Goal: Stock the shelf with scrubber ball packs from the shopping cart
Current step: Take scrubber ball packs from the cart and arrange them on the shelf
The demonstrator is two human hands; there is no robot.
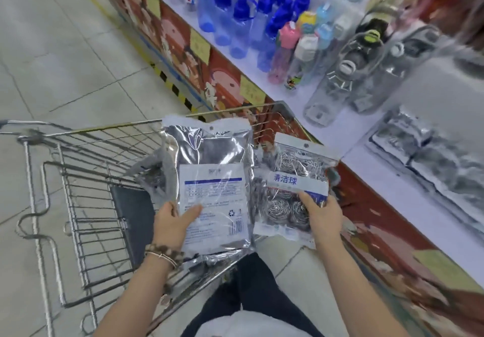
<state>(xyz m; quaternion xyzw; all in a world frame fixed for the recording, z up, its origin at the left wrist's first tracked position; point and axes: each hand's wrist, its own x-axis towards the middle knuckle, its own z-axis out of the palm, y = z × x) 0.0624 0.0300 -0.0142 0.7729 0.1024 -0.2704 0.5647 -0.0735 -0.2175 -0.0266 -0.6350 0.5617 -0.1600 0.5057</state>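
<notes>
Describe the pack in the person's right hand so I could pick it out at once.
Start at the wire shopping cart beside the white shelf. Two packs are held above its near end; take the smaller pack, in the right hand, nearer the shelf. Unlike the larger pack in the left hand, it shows steel scrubber balls and blue characters.
</notes>
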